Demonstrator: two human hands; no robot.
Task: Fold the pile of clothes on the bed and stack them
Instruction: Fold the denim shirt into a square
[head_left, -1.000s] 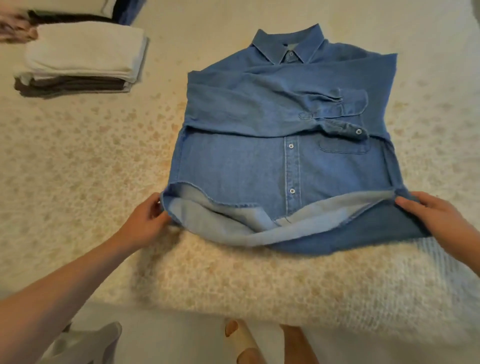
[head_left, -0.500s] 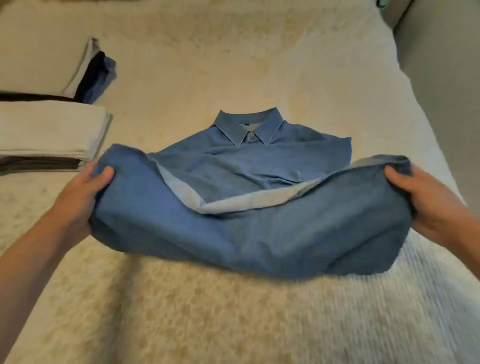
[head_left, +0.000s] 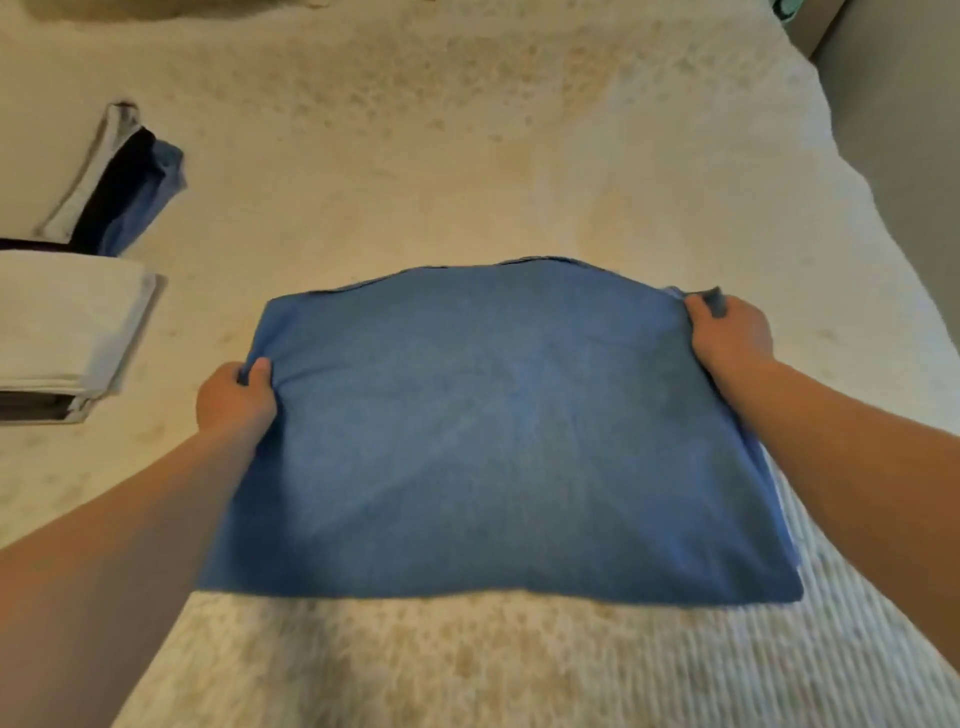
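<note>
A blue denim shirt (head_left: 493, 431) lies folded in half on the cream bedspread (head_left: 415, 156), its plain back facing up and its collar and sleeves hidden underneath. My left hand (head_left: 234, 397) pinches the shirt's far left corner. At the far right corner my right hand (head_left: 730, 332) grips the fabric, with a bit of cloth sticking up between the fingers. Both arms reach forward along the shirt's sides.
Two stacks of folded clothes sit at the left: a near one topped with a white piece (head_left: 67, 332), and behind it a stack with white, black and blue layers (head_left: 124, 187). The bed's right edge (head_left: 883, 218) meets a grey wall.
Both hands carried the shirt's bottom hem up and away over the collar and laid it down. The shirt went from spread open to folded in half.
</note>
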